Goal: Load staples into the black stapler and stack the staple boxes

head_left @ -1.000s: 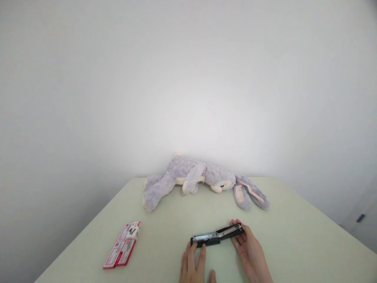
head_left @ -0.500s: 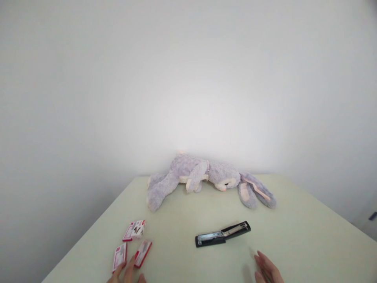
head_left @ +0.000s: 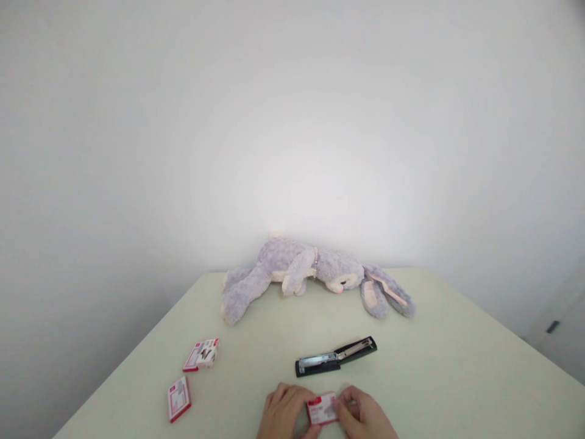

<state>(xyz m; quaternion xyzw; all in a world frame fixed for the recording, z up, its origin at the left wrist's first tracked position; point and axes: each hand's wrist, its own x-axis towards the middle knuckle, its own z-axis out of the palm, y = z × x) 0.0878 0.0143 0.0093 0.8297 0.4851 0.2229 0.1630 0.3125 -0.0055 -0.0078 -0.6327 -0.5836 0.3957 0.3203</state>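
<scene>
Left hand (head_left: 282, 410) grips box (head_left: 322, 410) at its left end, thumb and fingers closed on it; right hand (head_left: 363, 414) pinches right end. Box sits toward tabletop's (head_left: 439, 372) near edge. Unfolded stapler (head_left: 319, 363) just beyond. More boxes (head_left: 178, 399) toward left edge, rabbit (head_left: 283, 256) along far edge.

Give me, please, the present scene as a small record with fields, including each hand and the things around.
Left hand: the left hand holds the left end of a small box
Right hand: the right hand has its fingers at the right end of the same box
Box colours: red and white
Beyond the hands: a black stapler, opened out, apart from both hands
Left side: other red-and-white boxes
Far edge: a plush rabbit lying down
Surface: pale green table
</scene>
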